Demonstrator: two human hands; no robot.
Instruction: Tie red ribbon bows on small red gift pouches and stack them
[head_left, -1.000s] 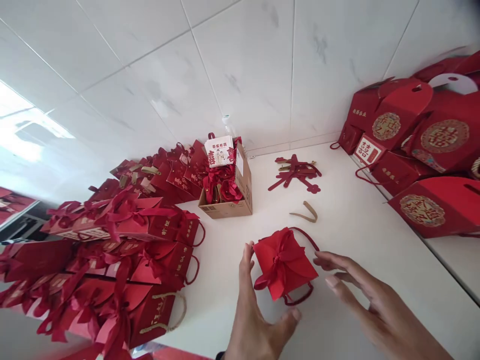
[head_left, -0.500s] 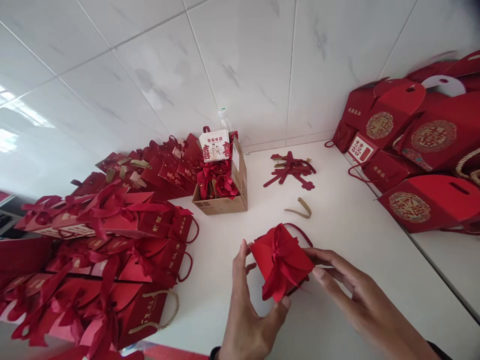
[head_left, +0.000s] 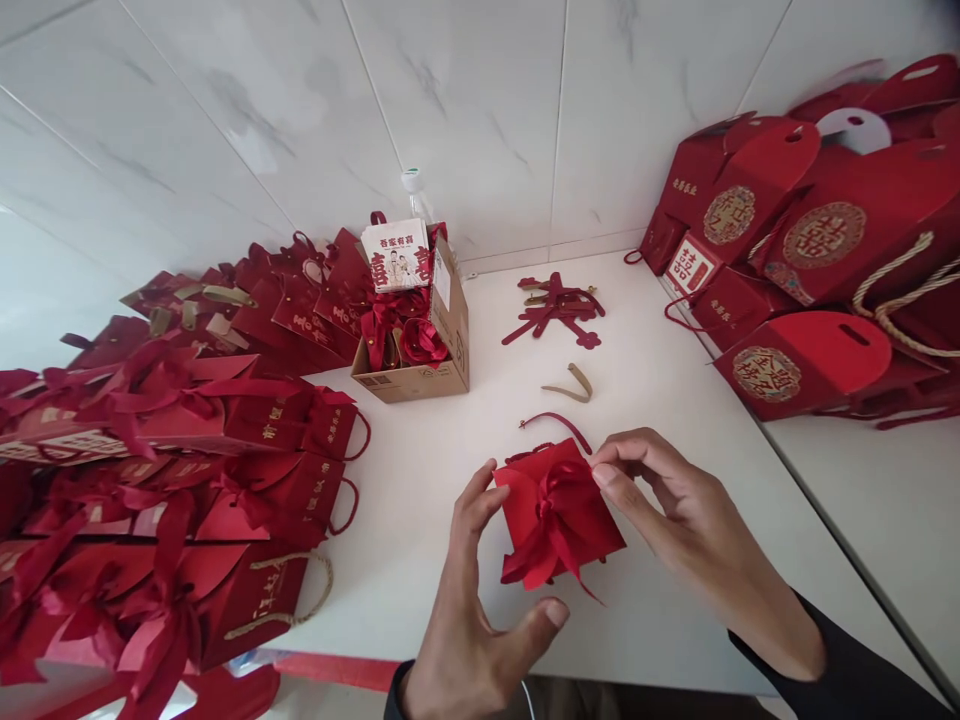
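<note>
A small red gift box (head_left: 525, 490) sits on the white table in front of me, with a dark red ribbon bow (head_left: 551, 505) on its top. My left hand (head_left: 480, 590) curves around the box's left side, open. Its fingertips are at the upper left corner, and its thumb stands apart from the front edge. At the upper right corner, the thumb and forefinger of my right hand (head_left: 667, 510) pinch a loop of the bow. Just behind the box lies a thin dark red strap (head_left: 559, 418). Farther back is a bent olive strap (head_left: 574, 385).
Several dark red straps (head_left: 559, 308) lie piled near the wall. A cardboard box (head_left: 412, 382) holds ribbons and printed cards (head_left: 395, 255), with a clear bottle (head_left: 415, 195) behind it. Red gift boxes are stacked at left (head_left: 225, 430) and right (head_left: 802, 360).
My right hand has moved from the box's right side to its upper right corner and pinches the bow. My left thumb has come away from the front edge. The view has shifted slightly.
</note>
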